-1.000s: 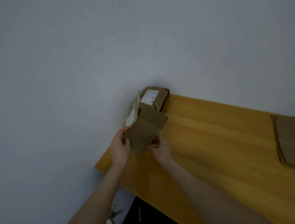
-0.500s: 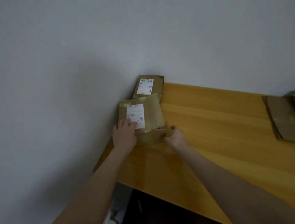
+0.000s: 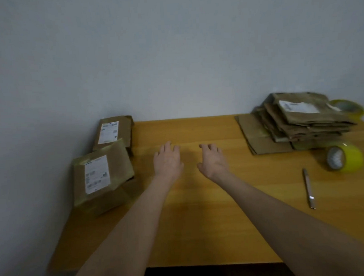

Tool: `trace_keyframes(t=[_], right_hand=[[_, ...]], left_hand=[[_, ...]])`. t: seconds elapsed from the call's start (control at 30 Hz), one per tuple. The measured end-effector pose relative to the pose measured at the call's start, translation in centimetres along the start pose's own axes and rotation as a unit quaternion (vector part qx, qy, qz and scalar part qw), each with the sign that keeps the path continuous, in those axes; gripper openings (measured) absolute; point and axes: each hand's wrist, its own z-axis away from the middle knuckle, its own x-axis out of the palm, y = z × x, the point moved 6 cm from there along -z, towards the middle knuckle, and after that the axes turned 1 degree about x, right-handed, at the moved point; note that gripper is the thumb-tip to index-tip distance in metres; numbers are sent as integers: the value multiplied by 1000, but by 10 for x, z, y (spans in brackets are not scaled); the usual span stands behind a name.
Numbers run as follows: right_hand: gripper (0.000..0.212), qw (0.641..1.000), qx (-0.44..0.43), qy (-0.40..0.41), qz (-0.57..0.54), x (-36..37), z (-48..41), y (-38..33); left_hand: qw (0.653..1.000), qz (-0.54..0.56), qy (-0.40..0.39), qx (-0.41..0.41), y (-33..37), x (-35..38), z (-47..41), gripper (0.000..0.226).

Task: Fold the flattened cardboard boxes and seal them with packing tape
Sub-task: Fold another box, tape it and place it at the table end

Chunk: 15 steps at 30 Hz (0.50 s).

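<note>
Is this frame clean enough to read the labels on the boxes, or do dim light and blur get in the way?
Head view: dim, flat light. The label on the near box shows only smeared grey blocks, unreadable. The flattened stack and far tape roll are motion-blurred at the right edge. Wide-angle bowing curves the table. Both hands, left hand and right hand, are soft but distinct.

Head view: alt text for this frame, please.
Both hands, left hand and right hand, hover open and empty over a wooden table. Two folded boxes sit left; flattened cardboard, yellow tape roll and a cutter lie right.
</note>
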Motion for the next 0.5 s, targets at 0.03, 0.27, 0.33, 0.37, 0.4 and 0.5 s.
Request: trace_keyframes(t=[0.03,0.27,0.33,0.37,0.4,0.5], right_hand=[[58,1000,8,8,2,-11,0,18],[57,998,28,54,8,-77,9,154],[55,998,24,53,11,-94,12,197],[54,998,23,52,11,-103,13,218],[54,998,23,52,9,-113,15,240],[52,998,26,60,14,-141,19,297]], left_hand=[[1000,0,0,8,19,1,-4,57],[998,3,23,63,177,5,-19,58],[997,8,34,65,226,8,-19,56],[997,12,35,64,251,9,-19,55],[997,19,32,63,277,10,-19,54],[997,47,30,57,342,14,-20,52]])
